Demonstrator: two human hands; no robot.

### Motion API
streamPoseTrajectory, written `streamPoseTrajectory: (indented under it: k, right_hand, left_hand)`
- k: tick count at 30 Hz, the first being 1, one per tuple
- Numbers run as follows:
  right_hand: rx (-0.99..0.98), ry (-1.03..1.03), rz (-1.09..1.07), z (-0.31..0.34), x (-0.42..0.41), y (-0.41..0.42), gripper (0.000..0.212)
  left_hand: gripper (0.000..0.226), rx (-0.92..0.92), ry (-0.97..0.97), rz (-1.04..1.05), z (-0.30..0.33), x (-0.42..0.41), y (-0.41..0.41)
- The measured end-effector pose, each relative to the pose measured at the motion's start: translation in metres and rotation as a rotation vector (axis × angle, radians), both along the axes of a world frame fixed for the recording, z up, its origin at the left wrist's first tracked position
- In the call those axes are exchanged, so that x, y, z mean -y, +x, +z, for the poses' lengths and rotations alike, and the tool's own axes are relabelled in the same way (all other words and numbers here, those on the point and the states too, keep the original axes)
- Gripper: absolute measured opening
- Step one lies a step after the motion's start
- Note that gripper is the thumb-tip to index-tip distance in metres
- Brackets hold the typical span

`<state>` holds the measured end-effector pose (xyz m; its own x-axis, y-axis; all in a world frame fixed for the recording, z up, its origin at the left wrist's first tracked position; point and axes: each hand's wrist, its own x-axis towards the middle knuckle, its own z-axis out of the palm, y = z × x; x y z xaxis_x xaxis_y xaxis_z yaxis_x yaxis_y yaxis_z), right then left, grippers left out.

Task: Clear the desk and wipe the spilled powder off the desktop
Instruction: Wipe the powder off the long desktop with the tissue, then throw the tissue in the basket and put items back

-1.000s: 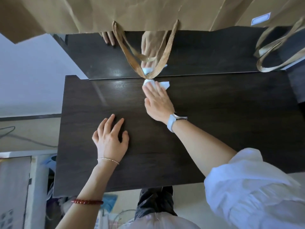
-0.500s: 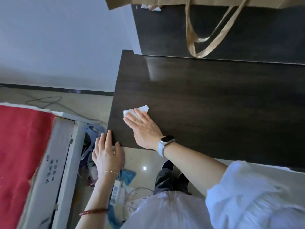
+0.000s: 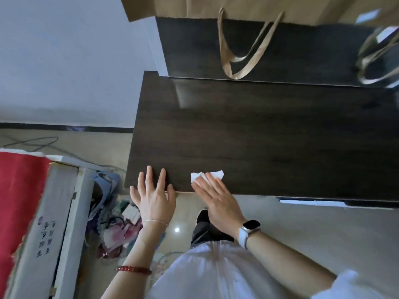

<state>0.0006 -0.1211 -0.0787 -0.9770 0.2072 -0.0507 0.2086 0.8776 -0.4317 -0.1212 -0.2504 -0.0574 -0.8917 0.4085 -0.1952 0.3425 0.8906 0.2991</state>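
The dark wooden desktop (image 3: 259, 134) fills the middle of the head view. A white tissue (image 3: 212, 175) lies near its front edge, and my right hand (image 3: 218, 200) presses it flat with straight fingers; most of that hand hangs past the edge. My left hand (image 3: 154, 196) rests with spread straight fingers on the front left corner of the desktop, a hand's width left of the tissue. I see no powder on the dark surface.
Brown paper bags (image 3: 237, 7) stand on the raised back shelf, their handles (image 3: 244, 48) hanging down its front. Left of the desk, on the floor, are a red-covered box (image 3: 28, 212) and a heap of bags and clutter (image 3: 112, 216). A cable (image 3: 36, 143) lies by the wall.
My right hand has dragged the tissue from the back edge down to the front left, then rightward along the front edge. My left hand slid off toward the front corner and now rests there.
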Motion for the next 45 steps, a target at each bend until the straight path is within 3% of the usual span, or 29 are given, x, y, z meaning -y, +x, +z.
streamPoseTrajectory:
  k: [8,13,19,26,31,34,38,45]
  right_hand:
    - [0.046,0.072,-0.584,-0.001,-0.084,0.121,0.066]
    - [0.069,-0.057,-0.974,0.003,-0.142,0.179,0.074]
    - [0.135,-0.031,-1.051,0.009,-0.224,0.254,0.068]
    - [0.15,-0.018,-1.062,0.009,-0.31,0.324,0.07]
    - [0.048,-0.368,-1.274,0.009,-0.323,0.375,0.058]
    - [-0.155,-0.503,-1.369,0.026,-0.303,0.421,0.049]
    - [-0.301,-0.429,-1.661,0.047,-0.269,0.494,0.029]
    - [-0.425,-0.159,-2.035,0.082,-0.251,0.62,0.021]
  left_hand:
    - [0.051,0.073,-0.065,-0.516,0.0,-0.108,0.067]
    - [0.057,0.054,-0.071,-0.712,0.0,-0.165,0.127]
    - [0.054,0.037,-0.099,-0.861,-0.005,-0.229,0.203]
    - [0.062,0.051,-0.097,-0.732,-0.006,-0.278,0.266]
    - [0.052,0.099,-0.035,-0.77,0.005,-0.308,0.315]
    - [0.042,0.112,0.085,-0.912,0.017,-0.339,0.358]
    - [0.034,0.133,0.168,-1.107,0.03,-0.389,0.424]
    - [0.038,0.235,0.244,-1.565,0.052,-0.488,0.571]
